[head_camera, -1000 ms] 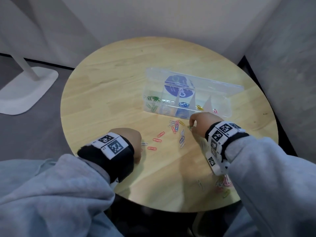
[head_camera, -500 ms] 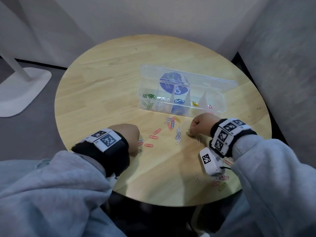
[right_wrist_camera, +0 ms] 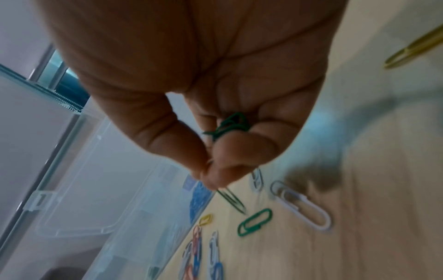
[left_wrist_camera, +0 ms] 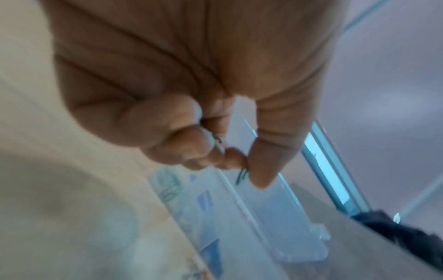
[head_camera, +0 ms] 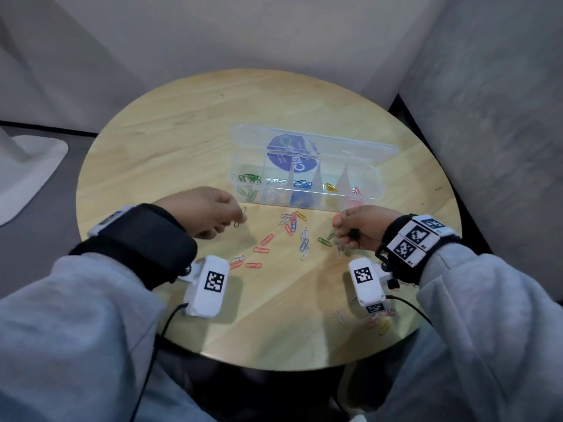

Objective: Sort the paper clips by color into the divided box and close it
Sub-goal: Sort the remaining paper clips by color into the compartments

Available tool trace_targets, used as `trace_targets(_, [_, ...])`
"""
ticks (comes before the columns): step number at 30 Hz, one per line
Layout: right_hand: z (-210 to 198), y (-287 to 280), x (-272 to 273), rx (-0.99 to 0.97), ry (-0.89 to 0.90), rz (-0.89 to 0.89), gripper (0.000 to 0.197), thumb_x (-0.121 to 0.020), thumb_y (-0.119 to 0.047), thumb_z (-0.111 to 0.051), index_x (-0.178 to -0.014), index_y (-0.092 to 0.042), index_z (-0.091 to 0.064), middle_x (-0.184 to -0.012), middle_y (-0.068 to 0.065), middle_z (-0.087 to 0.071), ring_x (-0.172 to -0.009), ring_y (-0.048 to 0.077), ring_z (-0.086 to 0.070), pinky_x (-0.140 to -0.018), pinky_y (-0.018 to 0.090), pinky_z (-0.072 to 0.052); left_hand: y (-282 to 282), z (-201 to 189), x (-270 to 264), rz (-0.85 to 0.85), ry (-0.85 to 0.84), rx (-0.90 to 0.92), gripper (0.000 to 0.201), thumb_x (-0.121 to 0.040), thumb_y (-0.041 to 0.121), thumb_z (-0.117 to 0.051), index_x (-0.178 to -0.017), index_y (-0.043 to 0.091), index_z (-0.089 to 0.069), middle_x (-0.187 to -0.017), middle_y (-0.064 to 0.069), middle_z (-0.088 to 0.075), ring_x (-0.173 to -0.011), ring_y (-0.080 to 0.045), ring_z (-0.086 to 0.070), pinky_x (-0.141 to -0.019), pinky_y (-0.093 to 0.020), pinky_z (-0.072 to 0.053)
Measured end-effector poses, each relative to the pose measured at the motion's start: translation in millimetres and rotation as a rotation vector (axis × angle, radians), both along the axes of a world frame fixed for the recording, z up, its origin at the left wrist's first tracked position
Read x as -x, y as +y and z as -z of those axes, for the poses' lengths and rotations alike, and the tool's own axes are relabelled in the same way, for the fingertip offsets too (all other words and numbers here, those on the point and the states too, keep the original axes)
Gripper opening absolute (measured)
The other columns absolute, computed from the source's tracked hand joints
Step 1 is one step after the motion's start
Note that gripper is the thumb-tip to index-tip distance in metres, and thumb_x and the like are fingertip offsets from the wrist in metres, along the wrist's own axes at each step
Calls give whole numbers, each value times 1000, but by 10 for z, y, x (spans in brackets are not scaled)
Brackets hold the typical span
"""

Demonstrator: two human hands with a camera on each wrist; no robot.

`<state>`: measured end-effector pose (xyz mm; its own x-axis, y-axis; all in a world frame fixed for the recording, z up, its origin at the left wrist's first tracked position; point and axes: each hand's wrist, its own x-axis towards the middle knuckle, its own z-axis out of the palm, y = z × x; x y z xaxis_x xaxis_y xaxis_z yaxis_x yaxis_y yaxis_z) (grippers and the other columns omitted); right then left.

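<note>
A clear divided box [head_camera: 306,205] stands open on the round wooden table [head_camera: 170,141], its lid [head_camera: 365,147] tilted back. Green, white, blue, yellow and red clips lie in separate compartments. Loose clips [head_camera: 292,226] are scattered in front of the box. My left hand [head_camera: 240,219] is raised near the box's left end and pinches dark green clips [left_wrist_camera: 241,175] between thumb and fingers. My right hand [head_camera: 336,231] pinches one green clip [right_wrist_camera: 233,199] at the fingertips, and more green clips [right_wrist_camera: 230,125] sit curled in its palm. Another green clip [head_camera: 324,241] lies on the table just left of it.
A few more clips [head_camera: 379,322] lie near the table's front right edge, partly behind the right wrist camera [head_camera: 367,283]. Grey walls close in behind and to the right. A white stand base [head_camera: 27,166] sits on the floor at the left.
My left hand has lifted off the table and moved forward toward the box's left end with green clips. My right hand has stayed near the loose pile, gathering green clips.
</note>
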<state>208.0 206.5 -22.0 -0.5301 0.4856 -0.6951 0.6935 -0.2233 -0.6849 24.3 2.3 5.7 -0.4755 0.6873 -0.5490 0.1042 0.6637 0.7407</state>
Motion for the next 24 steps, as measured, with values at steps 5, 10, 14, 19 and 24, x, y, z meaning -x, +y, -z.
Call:
trace_targets(5, [30,11,33,-170,-58,-70,19,-85,-3,-60,-69,-9,-53,-63,8,-49,-45,13,-43,-40,19,-38,44,-84,61,-239,-180,-234,29,-90,4,-50,-63,13,-46,-62,-2,-41,-53,-12,-35,-37,-12,-32])
trace_targets(10, [5,-55,83,-679,-360,-513,19,-75,-29,-74,-82,-23,-57,-76,-8,-53,-68,9,-49,-55,21,-36,50,-89,109,-360,-240,-306,29,-89,4,-48,-63,15,-45,-62,-2,-40,-51,-11,-38,-36,-12,-32])
trace_targets(14, [71,-136,75,-766,-460,-678,37,-65,-39,-79,-88,-29,-52,-72,-12,-47,-79,17,-53,-66,25,-40,73,-131,129,-430,-311,-353,24,-89,5,-48,-67,16,-48,-62,0,-41,-43,-6,-40,-36,-10,-32])
trace_targets(19, [90,-179,89,-810,-406,-765,31,-71,-33,-76,-89,-30,-50,-69,-15,-41,-77,17,-49,-55,24,-34,130,-245,120,-444,-332,-350,22,-90,9,-49,-69,17,-49,-63,2,-42,-38,-4,-41,-37,-9,-32])
trace_targets(24, [126,-129,130,-744,-376,-719,21,-74,-28,-76,-83,-26,-57,-72,-14,-45,-77,15,-52,-56,21,-38,251,-356,111,-431,-326,-346,23,-90,11,-50,-68,17,-48,-63,2,-42,-43,-5,-40,-37,-9,-30])
